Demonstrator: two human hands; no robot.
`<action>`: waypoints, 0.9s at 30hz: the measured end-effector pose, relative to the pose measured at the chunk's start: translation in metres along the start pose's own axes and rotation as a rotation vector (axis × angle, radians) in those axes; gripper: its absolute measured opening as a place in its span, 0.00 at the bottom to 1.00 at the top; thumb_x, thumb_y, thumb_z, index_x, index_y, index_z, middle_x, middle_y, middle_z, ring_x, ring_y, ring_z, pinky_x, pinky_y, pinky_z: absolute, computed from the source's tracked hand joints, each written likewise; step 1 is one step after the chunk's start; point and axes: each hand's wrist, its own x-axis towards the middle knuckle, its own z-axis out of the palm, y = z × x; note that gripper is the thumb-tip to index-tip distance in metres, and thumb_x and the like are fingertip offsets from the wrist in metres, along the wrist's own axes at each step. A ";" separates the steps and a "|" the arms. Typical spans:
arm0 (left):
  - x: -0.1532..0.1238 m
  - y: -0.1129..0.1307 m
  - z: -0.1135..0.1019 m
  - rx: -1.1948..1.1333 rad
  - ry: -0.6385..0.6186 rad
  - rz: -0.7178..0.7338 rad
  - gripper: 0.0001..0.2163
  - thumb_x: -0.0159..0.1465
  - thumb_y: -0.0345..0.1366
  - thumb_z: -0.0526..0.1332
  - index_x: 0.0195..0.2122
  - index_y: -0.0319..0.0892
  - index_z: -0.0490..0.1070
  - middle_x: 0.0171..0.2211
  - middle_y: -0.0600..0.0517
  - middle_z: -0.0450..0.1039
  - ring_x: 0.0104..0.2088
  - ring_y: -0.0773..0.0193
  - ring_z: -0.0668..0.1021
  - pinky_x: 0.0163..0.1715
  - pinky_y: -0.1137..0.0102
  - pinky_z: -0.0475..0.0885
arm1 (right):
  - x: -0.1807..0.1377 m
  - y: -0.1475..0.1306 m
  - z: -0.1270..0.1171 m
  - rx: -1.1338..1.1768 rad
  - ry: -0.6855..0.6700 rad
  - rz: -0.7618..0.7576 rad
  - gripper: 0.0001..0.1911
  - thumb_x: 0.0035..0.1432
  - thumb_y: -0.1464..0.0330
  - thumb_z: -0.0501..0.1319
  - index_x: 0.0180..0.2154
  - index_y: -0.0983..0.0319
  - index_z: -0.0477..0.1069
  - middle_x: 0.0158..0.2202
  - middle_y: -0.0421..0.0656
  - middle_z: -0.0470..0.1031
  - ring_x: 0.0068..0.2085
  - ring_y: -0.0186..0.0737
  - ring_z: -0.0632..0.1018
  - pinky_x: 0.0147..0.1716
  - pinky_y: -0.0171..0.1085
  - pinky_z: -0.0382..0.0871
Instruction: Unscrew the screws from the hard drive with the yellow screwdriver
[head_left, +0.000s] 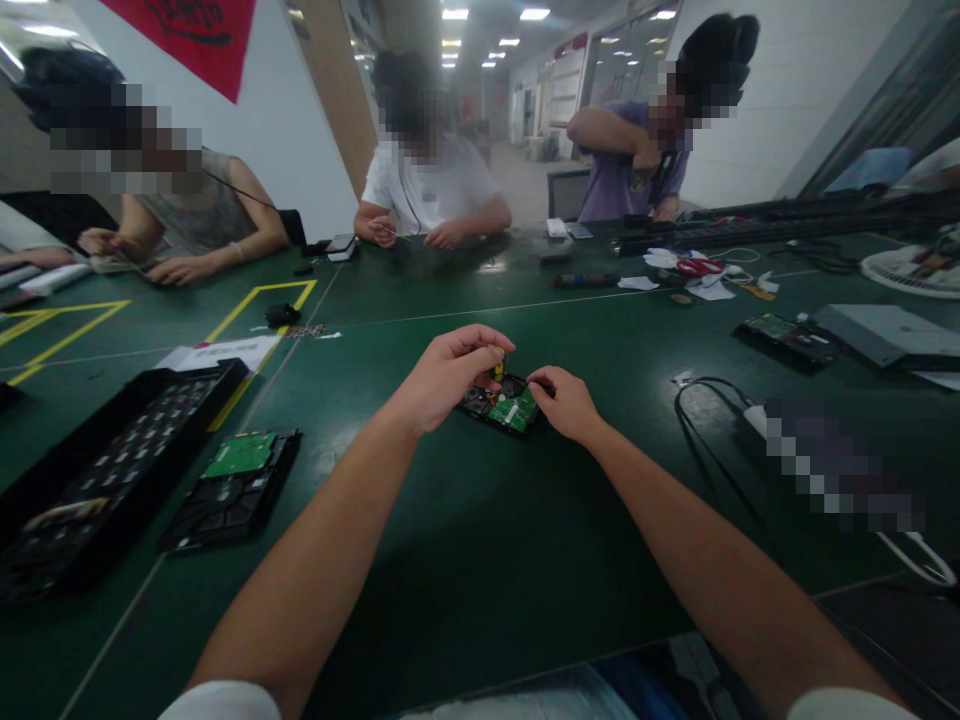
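Note:
A hard drive (514, 412) with a green circuit board facing up lies on the green table in front of me. My left hand (457, 368) is closed around a short screwdriver (499, 368) with a yellow handle, held upright over the drive's far part. Its tip is hidden by my fingers. At the drive's right edge, the bent fingers of my right hand (564, 400) grip the casing. Left of my left arm rests another hard drive (238, 482), also with its green board upward.
A long black tray (112, 450) stands at the left. To the right are a third drive (787, 338), a grey box (892, 335), a black cable (701, 460) and a white fan (911, 272). Several people sit across the table (450, 590), among paper scraps and tools.

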 end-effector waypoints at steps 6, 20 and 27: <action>-0.001 0.004 0.002 -0.076 0.024 -0.025 0.06 0.62 0.35 0.65 0.39 0.39 0.77 0.37 0.47 0.77 0.39 0.61 0.79 0.32 0.71 0.79 | 0.000 -0.002 -0.001 0.013 0.000 0.015 0.08 0.67 0.68 0.61 0.46 0.59 0.77 0.45 0.46 0.79 0.43 0.42 0.78 0.43 0.41 0.70; -0.001 0.005 0.004 -0.094 0.070 -0.046 0.04 0.60 0.33 0.66 0.34 0.38 0.77 0.37 0.48 0.75 0.40 0.62 0.77 0.37 0.68 0.82 | -0.001 -0.001 -0.001 0.006 -0.008 0.016 0.08 0.68 0.67 0.60 0.46 0.60 0.77 0.45 0.45 0.79 0.42 0.40 0.77 0.42 0.41 0.70; -0.003 0.006 0.004 -0.094 0.052 -0.044 0.05 0.59 0.35 0.67 0.33 0.39 0.78 0.38 0.48 0.74 0.37 0.65 0.76 0.33 0.72 0.79 | -0.001 -0.004 -0.002 0.003 -0.010 0.021 0.08 0.67 0.68 0.60 0.46 0.60 0.76 0.45 0.46 0.79 0.43 0.41 0.78 0.43 0.42 0.70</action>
